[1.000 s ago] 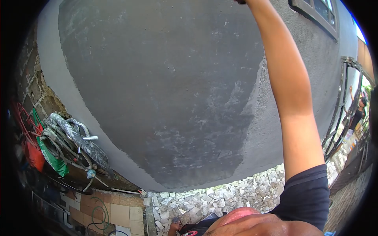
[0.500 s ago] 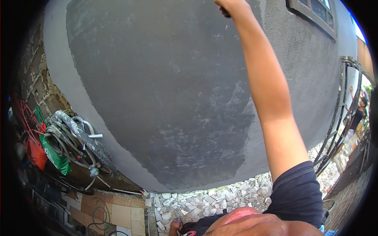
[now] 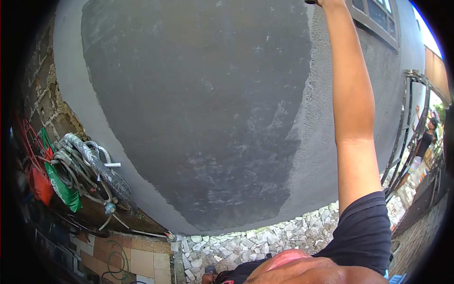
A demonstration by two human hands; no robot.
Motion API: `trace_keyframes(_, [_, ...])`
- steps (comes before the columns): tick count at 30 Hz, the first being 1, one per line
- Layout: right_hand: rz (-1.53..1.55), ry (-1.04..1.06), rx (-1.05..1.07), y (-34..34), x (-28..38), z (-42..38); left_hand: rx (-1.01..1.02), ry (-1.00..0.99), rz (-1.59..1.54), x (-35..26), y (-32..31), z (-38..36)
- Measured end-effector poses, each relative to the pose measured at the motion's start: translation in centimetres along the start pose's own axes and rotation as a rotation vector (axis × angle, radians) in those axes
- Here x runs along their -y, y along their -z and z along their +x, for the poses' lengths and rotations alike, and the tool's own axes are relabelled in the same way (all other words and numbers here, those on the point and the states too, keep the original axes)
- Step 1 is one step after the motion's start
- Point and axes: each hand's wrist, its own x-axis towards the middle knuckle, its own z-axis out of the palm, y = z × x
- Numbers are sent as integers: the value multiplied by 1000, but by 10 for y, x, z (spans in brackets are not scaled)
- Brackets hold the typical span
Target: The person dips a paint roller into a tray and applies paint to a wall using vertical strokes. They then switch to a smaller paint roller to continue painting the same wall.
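The right hand (image 3: 326, 2) reaches past the frame's top edge, its grip impossible to tell, on a dark tool handle (image 3: 310, 2). Judging by the wet plaster wall (image 3: 198, 109) (darker than the dry render), the tool probably handles stiff and light, best held at the handle.

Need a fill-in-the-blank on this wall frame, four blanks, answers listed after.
1. The raised right arm reaches toward the ____ edge of the picture.
2. The dark patch on the wall is ____ than the plaster around it.
3. Coiled hoses hang at the wall's ____ side.
4. White ____ lie below the wall.

Answers: top; darker; left; stones
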Motion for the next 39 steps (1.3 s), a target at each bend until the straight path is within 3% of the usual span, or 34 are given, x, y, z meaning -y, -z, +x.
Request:
trace_keyframes(3, [-272,35,-71,33,-22,13,59,8,-20,-15,2,-5])
trace_keyframes(5, [-275,-14,-79,38,-29,12,98,17,-29,-19,3,-5])
trace_keyframes(8, [-154,-123,-60,42,-44,14,151,31,-39,-25,9,-6])
trace_keyframes(10, [78,-236,114,41,-49,14,183,43,-46,-29,14,-4])
trace_keyframes(21, [-20,-430,159,21,-64,15,357,115,-120,-41,24,30])
trace_keyframes(24, [-10,-494,135,22,-93,-21,428,160,-125,-28,22,24])
trace_keyframes(26, [-138,-358,84,17,-112,-81,481,191,-133,-14,16,19])
trace_keyframes(28, [-85,-474,112,15,-112,-121,511,193,-144,-18,6,26])
trace_keyframes(31, [-79,-510,89,17,-107,-122,323,79,-30,-52,3,55])
trace_keyframes(35, [-68,-449,109,15,-91,-40,40,-104,185,-101,9,72])
trace_keyframes(39, [-77,-447,130,10,-77,20,106,-142,341,-129,6,89])
